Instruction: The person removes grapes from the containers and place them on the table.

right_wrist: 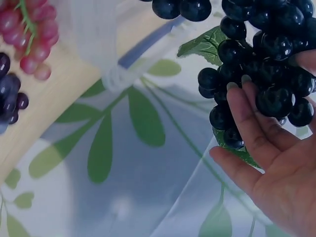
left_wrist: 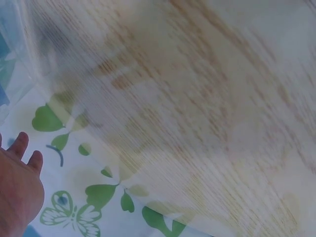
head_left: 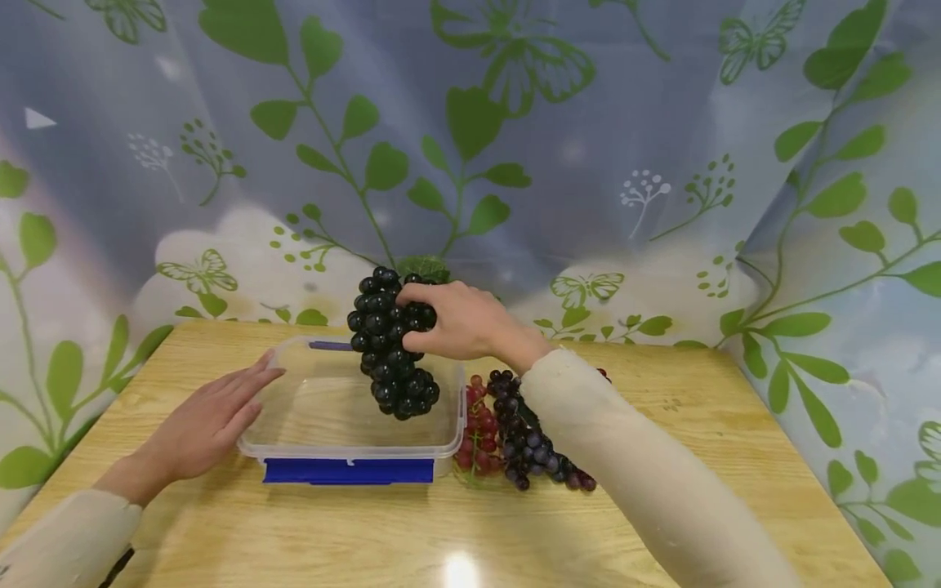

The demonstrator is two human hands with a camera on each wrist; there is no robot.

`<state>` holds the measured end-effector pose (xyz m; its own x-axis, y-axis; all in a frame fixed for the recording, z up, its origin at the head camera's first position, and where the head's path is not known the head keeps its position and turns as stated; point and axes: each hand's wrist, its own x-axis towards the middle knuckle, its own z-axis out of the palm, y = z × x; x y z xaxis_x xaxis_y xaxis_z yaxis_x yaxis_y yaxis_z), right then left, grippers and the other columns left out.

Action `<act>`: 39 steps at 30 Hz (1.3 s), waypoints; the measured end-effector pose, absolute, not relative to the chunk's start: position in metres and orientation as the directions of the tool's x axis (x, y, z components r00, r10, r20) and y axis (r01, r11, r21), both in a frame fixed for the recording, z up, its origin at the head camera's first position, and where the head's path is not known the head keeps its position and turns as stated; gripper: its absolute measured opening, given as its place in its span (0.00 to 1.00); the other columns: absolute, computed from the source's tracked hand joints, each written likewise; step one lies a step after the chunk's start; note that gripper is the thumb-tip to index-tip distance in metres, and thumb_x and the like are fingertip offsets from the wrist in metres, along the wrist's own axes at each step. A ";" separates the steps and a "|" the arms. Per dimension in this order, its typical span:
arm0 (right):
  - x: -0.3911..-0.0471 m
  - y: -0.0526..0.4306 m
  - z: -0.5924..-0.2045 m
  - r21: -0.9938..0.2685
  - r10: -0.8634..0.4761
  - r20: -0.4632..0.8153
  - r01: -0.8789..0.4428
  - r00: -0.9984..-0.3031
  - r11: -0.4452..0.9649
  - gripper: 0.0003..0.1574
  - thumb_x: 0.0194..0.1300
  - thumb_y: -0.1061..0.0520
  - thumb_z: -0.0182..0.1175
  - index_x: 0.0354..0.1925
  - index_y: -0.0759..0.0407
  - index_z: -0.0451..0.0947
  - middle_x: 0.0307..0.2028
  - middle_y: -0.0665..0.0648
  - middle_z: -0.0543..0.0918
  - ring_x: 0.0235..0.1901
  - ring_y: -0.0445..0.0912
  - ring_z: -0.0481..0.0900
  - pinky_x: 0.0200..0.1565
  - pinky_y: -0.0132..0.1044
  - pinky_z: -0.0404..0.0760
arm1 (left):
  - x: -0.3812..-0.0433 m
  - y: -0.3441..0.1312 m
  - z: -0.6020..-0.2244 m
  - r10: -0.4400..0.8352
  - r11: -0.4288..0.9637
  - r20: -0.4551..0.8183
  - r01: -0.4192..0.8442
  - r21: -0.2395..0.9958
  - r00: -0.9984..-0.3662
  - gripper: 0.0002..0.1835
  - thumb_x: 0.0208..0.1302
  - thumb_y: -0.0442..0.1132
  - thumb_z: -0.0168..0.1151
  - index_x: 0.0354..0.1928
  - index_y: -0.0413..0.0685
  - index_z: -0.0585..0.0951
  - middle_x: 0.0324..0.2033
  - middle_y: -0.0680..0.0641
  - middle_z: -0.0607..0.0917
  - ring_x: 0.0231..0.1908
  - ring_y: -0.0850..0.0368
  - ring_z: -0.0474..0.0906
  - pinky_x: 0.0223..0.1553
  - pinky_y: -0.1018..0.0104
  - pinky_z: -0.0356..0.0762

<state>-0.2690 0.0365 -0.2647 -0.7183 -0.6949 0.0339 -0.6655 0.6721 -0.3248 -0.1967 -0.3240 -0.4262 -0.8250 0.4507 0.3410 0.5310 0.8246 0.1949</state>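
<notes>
A large bunch of black grapes [head_left: 390, 343] hangs over a clear plastic container [head_left: 353, 451] with blue side clips. My right hand [head_left: 466, 318] grips the bunch near its top, thumb and fingers curled round it. In the right wrist view, the fingers of the right hand [right_wrist: 276, 173] press into the black grapes [right_wrist: 266, 64], and a green leaf [right_wrist: 202, 45] shows behind them. My left hand [head_left: 209, 420] rests against the container's left rim with its fingers extended. In the left wrist view only part of the left hand [left_wrist: 19, 185] appears, at the lower left.
Right of the container, red grapes [head_left: 481, 433] and dark purple grapes [head_left: 532, 445] lie on the wooden table [head_left: 331, 539], partly hidden by the right sleeve [head_left: 625, 441]. A leaf-and-butterfly printed curtain [head_left: 573, 204] hangs behind the table.
</notes>
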 end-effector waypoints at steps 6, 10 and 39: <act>-0.271 0.063 -0.258 -0.356 -0.652 0.058 -0.626 -0.756 0.694 0.31 0.61 0.43 0.56 0.63 0.40 0.69 0.24 0.50 0.75 0.12 0.40 0.55 0.21 0.36 0.61 | -0.197 -0.324 -0.428 0.455 0.818 0.348 0.539 0.199 -0.819 0.27 0.71 0.36 0.50 0.72 0.51 0.63 0.72 0.44 0.57 0.63 0.41 0.63 0.61 0.54 0.58; -0.273 0.083 -0.254 -0.380 -0.635 0.045 -0.601 -0.771 0.703 0.31 0.62 0.45 0.56 0.64 0.42 0.68 0.22 0.50 0.73 0.12 0.40 0.54 0.23 0.37 0.64 | -0.196 -0.323 -0.426 0.457 0.816 0.345 0.541 0.203 -0.819 0.27 0.72 0.37 0.50 0.72 0.51 0.63 0.72 0.44 0.56 0.64 0.41 0.63 0.61 0.54 0.58; -0.255 0.242 -0.239 -0.372 -0.441 0.011 -0.413 -0.898 0.831 0.36 0.66 0.50 0.54 0.70 0.54 0.61 0.66 0.66 0.64 0.48 0.58 0.74 0.45 0.54 0.71 | -0.197 -0.324 -0.426 0.475 0.812 0.348 0.555 0.183 -0.809 0.29 0.71 0.38 0.51 0.72 0.52 0.61 0.73 0.47 0.53 0.64 0.41 0.61 0.67 0.75 0.37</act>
